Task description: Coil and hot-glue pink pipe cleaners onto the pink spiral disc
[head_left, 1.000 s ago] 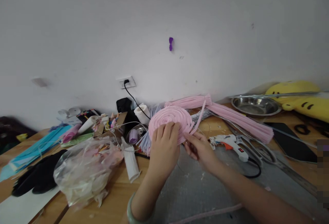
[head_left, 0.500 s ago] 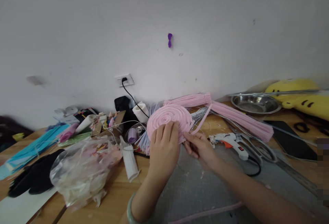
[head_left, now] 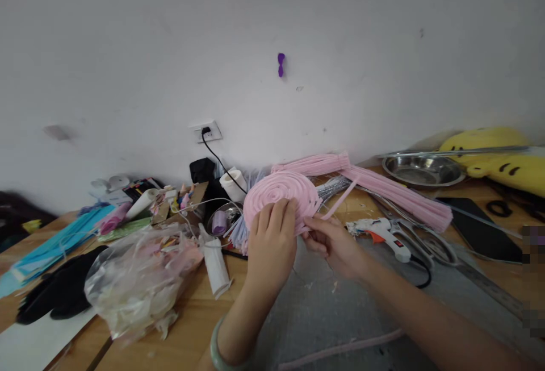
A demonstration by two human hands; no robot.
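A flat spiral coil of pink pipe cleaner is held up above the grey mat. My left hand lies over its lower front, fingers bent on the spiral and thumb hidden; it grips the coil. At the coil's lower right edge, my right hand pinches a loose pink pipe cleaner, whose free end sticks out up and to the right. Behind the coil lie bundled pink pipe cleaners. Close to my right hand rests a white hot glue gun with an orange trigger.
Scissors and a metal ruler lie at the right, near a black phone-like slab. A steel bowl stands behind. Left are a plastic bag of scraps, black gloves and a white roll.
The free end of the pipe cleaner has swung slightly right and down. Both hands keep nearly the same hold on the coil, and the view has shifted a little.
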